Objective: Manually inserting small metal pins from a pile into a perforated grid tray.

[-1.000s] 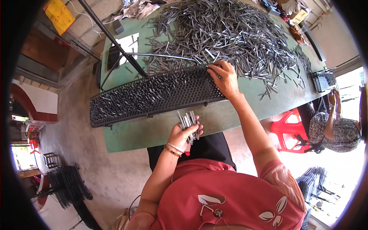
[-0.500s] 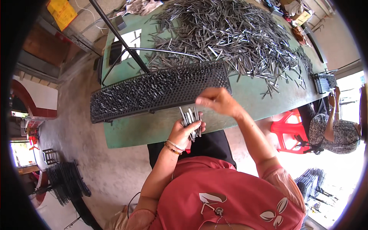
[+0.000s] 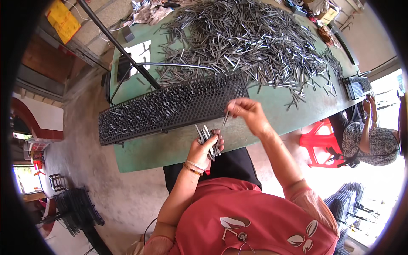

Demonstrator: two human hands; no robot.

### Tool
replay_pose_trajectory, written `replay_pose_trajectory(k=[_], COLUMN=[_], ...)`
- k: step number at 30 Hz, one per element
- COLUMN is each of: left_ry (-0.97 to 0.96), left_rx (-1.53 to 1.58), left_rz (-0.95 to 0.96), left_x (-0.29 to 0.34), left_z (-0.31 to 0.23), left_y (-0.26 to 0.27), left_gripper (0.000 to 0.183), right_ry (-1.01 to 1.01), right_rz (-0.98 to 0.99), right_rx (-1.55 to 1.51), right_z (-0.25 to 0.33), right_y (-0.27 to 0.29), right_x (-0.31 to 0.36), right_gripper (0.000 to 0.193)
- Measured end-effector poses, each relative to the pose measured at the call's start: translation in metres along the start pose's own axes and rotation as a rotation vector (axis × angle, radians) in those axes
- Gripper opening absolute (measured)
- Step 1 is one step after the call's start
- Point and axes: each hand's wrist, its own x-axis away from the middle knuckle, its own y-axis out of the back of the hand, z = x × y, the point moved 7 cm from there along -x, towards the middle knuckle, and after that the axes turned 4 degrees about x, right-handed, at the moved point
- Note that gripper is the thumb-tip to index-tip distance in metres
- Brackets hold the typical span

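Reference item: black perforated rack (image 3: 231,87), its left part filled with upright strips, on the green bench (image 3: 142,157). Left hand (image 3: 199,153), before the rack: fingers closed around a bundle of metallic strips (image 3: 207,136). Right hand (image 3: 251,117), at the rack's near right corner: fingers pinched on a thin strip (image 3: 225,121). Loose strip pile (image 3: 255,42) behind the rack. Yellow sheet (image 3: 63,21), beyond the rack's left: any lettering illegible.
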Motion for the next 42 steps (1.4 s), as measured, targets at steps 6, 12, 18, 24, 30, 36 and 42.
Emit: replay_pose_trajectory(k=[6, 12, 18, 24, 30, 36, 42], left_ry=[0.050, 0.059, 0.073, 0.060, 0.132, 0.101, 0.097], left_rx=[0.063, 0.064, 0.085, 0.032, 0.034, 0.071, 0.031], left_rz=[0.049, 0.056, 0.046, 0.082, 0.082, 0.037, 0.053], left_x=[-0.001, 0.001, 0.000, 0.000, 0.001, 0.001, 0.002], left_z=[0.004, 0.003, 0.002, 0.003, 0.007, 0.008, 0.008], left_y=[-0.007, -0.010, -0.008, -0.009, -0.006, -0.006, -0.004], left_gripper=[0.023, 0.022, 0.022, 0.026, 0.027, 0.028, 0.030], right_ry=[0.342, 0.496, 0.471, 0.503, 0.658, 0.783, 0.856], right_rz=[-0.355, -0.326, -0.320, -0.338, -0.324, -0.298, -0.380], right_rx=[0.440, 0.636, 0.557, 0.634, 0.760, 0.960, 1.019], right_z=[0.051, 0.052, 0.040, 0.042, 0.044, 0.049, 0.052], right_y=[0.061, 0.065, 0.071, 0.071, 0.063, 0.048, 0.043], right_x=[-0.039, -0.070, -0.076, -0.075, -0.071, -0.058, -0.054], right_gripper=[0.023, 0.020, 0.019, 0.019, 0.019, 0.019, 0.018])
